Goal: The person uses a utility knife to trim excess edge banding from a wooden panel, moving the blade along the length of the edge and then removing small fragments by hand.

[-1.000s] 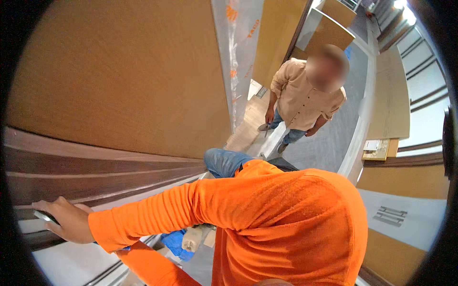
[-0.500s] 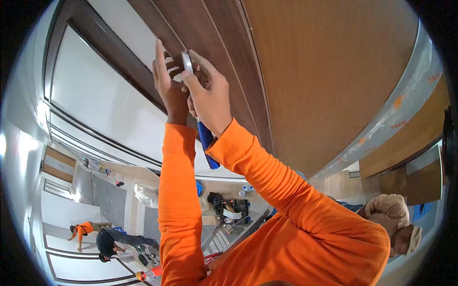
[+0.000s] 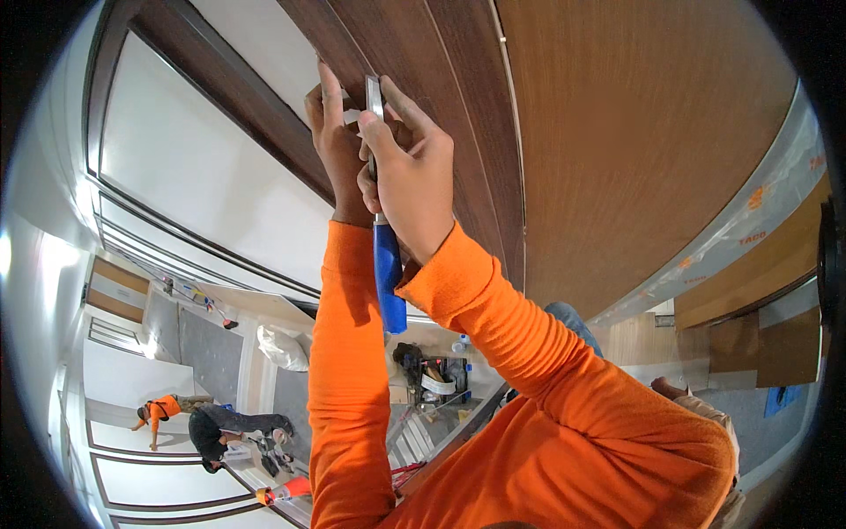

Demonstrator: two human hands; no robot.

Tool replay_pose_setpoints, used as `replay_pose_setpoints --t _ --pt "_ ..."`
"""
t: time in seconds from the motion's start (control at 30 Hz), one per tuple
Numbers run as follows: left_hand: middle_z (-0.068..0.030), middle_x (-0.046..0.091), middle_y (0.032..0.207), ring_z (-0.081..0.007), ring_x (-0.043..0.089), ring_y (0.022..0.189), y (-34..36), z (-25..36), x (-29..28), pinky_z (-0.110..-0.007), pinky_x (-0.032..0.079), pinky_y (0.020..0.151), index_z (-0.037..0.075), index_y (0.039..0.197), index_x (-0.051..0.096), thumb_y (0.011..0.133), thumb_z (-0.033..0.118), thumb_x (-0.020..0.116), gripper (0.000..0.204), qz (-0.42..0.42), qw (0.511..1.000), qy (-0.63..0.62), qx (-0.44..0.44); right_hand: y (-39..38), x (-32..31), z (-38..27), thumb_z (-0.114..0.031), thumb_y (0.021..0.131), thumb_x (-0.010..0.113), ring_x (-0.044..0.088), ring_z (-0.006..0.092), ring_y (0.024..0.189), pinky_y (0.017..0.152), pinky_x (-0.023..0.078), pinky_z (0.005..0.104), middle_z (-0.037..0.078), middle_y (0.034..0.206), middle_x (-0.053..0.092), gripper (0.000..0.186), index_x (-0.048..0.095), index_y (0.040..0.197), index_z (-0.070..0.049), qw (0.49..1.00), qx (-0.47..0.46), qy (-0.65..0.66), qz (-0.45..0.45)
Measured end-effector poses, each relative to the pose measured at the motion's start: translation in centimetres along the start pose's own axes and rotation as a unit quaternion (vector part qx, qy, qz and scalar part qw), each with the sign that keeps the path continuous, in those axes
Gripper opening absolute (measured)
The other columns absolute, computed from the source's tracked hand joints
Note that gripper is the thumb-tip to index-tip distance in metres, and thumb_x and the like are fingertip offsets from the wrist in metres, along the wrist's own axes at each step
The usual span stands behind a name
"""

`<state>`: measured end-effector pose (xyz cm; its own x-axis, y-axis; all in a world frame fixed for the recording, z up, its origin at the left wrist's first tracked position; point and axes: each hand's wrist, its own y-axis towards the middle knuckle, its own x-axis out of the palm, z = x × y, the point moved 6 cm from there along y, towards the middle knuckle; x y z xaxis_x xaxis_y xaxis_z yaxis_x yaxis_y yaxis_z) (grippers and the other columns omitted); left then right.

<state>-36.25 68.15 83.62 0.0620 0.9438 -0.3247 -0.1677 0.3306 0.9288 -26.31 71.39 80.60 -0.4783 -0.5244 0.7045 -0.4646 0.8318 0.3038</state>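
Observation:
My right hand [image 3: 410, 181] grips a chisel, its steel blade [image 3: 373, 99] lying along dark brown wood trim [image 3: 458, 132] and its blue handle [image 3: 388, 278] hanging below the fingers. Beside and partly behind it, my left hand [image 3: 342, 163] rests at the trim's edge with index finger stretched out; some of its fingers are hidden by the right hand and tool. A white panel [image 3: 181, 123] in dark framing borders the trim on the left, a tan wood-grain board [image 3: 639, 123] on the right.
Two co-workers [image 3: 163, 407] [image 3: 231, 423] bend over at lower left. A white sack [image 3: 282, 348], black tool bag [image 3: 445, 379] and metal ladder [image 3: 419, 432] are below. Another person [image 3: 714, 423] is partly hidden behind my orange sleeve. Plastic-wrapped edging [image 3: 705, 256] runs at right.
The view has swung sharply since the earliest frame. Since half a second ago, my hands appear slightly right and up, and more of the chisel's blade and blue handle shows.

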Motion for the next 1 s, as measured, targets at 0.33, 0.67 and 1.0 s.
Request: replay_pose_setpoints --t 0.33,0.67,1.0 --pt "-0.0117 0.052 0.123 -0.0193 0.061 0.101 -0.3 -0.1 0.0 -0.027 0.058 0.072 0.013 0.160 0.034 0.094 0.012 0.069 0.075 0.009 0.999 -0.027 -0.032 -0.2 -0.1 -0.9 -0.014 0.099 0.061 0.049 0.0096 0.040 0.036 0.035 0.0267 0.004 0.061 0.057 0.059 0.043 0.150 0.009 0.998 0.040 0.030 -0.030" --pt "-0.0090 0.055 0.115 -0.0225 0.061 0.099 0.0 -1.0 0.6 -0.037 0.054 0.083 0.012 0.154 0.044 0.095 0.021 0.071 0.066 0.040 0.990 -0.116 -0.069 0.3 0.4 -1.1 -0.011 0.100 0.057 0.050 0.0091 0.045 0.038 0.038 0.0255 0.004 0.070 0.056 0.058 0.040 0.152 0.007 0.997 0.022 0.058 -0.042" --pt "-0.0084 0.061 0.113 -0.0195 0.065 0.093 0.8 2.1 -1.8 -0.034 0.057 0.075 0.013 0.141 0.058 0.082 0.024 0.085 0.065 0.076 0.986 -0.131 -0.065 -1.0 -2.6 -2.6 -0.011 0.102 0.053 0.049 0.0078 0.044 0.036 0.036 0.0232 0.005 0.076 0.058 0.053 0.041 0.153 0.002 0.993 -0.003 -0.047 -0.108"
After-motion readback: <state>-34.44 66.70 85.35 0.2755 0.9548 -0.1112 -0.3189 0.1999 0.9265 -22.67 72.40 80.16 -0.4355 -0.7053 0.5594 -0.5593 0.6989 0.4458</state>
